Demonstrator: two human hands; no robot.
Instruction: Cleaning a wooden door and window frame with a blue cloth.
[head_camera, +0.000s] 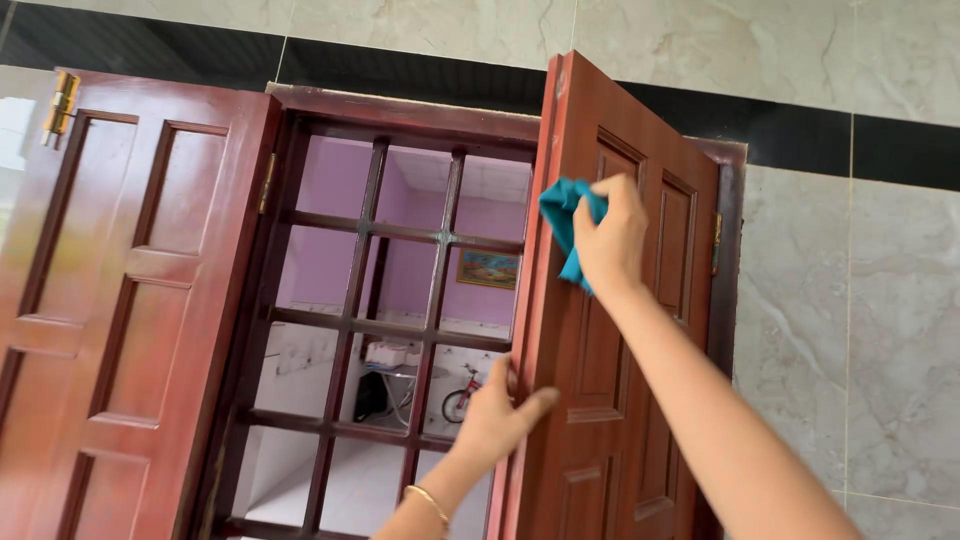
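Observation:
My right hand (612, 238) grips a teal cloth (566, 222) and presses it against the upper part of the right wooden shutter (640, 400), near its free edge. My left hand (497, 412), with a gold bracelet on the wrist, holds that shutter's free edge lower down, thumb on the front face. The shutter is reddish-brown with raised panels and stands partly swung out from the window.
The left shutter (120, 300) stands open against the wall, with a brass hinge at its top. A dark wooden window grille (400, 320) shows a purple-walled room with a table and a small bicycle. Marble wall tiles (850, 300) with a black band surround the window.

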